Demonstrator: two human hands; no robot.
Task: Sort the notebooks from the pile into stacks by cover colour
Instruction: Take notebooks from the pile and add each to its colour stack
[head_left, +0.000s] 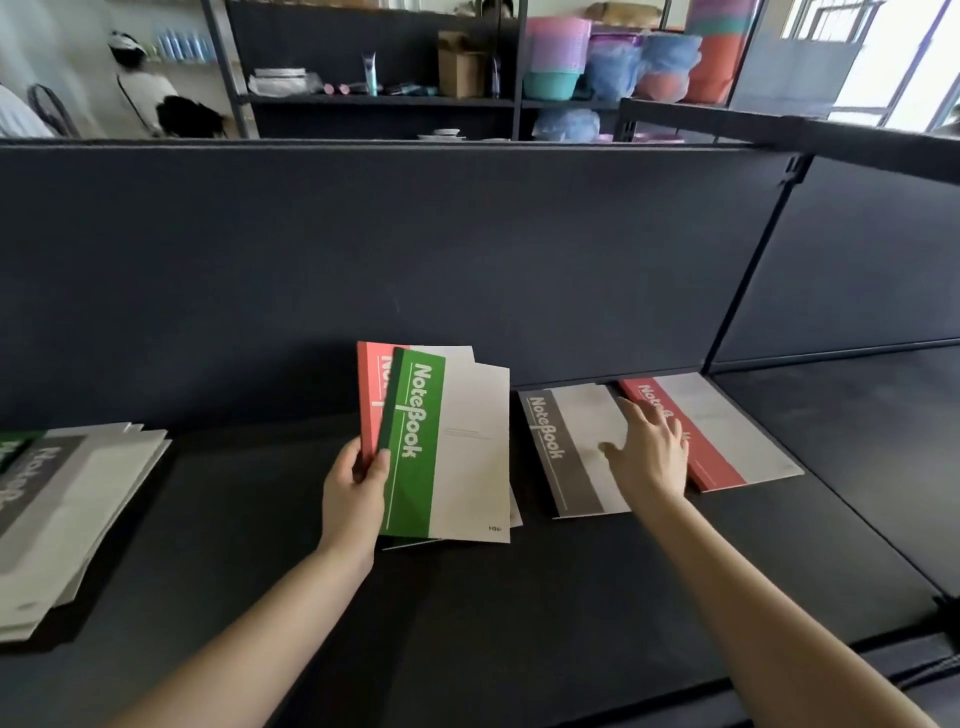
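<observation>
Green notebook (415, 447) and red notebook (370, 395) behind it, fanned, gripped at the spine side by the left hand (353, 499) above the black shelf surface (519, 623). Right hand (652, 457), fingers straight and spread, over the grey notebook (566, 457) lying flat. Red stack (727, 436) just beside it. Pile (78, 509) far left. Dark back panel (415, 249), and a rack of plastic tubs (556, 57) beyond.

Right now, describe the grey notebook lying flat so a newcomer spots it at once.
Below the dark back panel, right of centre, two notebooks lie flat. The grey-banded white notebook is the left one, under the right hand; the other is a red-banded white notebook.
</observation>
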